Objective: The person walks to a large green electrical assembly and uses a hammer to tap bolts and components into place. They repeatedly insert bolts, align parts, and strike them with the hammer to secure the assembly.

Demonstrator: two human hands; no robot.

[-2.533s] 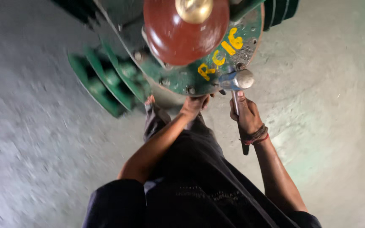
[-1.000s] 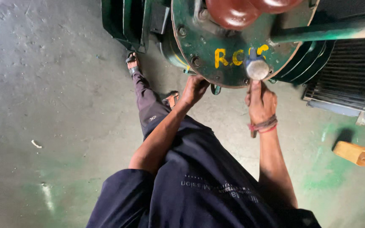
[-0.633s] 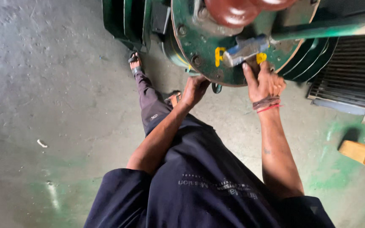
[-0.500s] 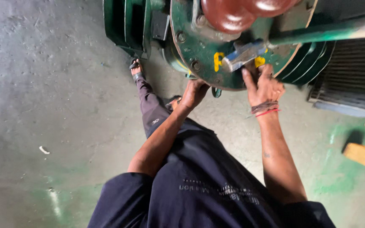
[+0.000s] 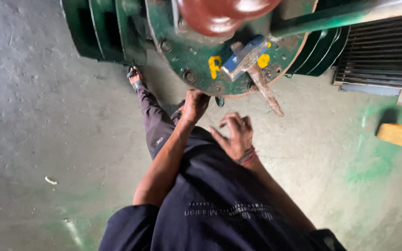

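Hammer with blue-grey steel head and worn wooden handle lies on the round green metal flange, handle slanting down-right past its rim. Right hand hovers below, fingers loosely curled, holding nothing. Left hand presses the flange's lower edge, fingers closed against it.

Left hand fingertips hidden under green plate rim.

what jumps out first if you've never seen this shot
A round green plate with yellow marks fills the top, a hammer resting on it under a red-brown dome. The left hand touches its lower rim; the right hand hovers open below.
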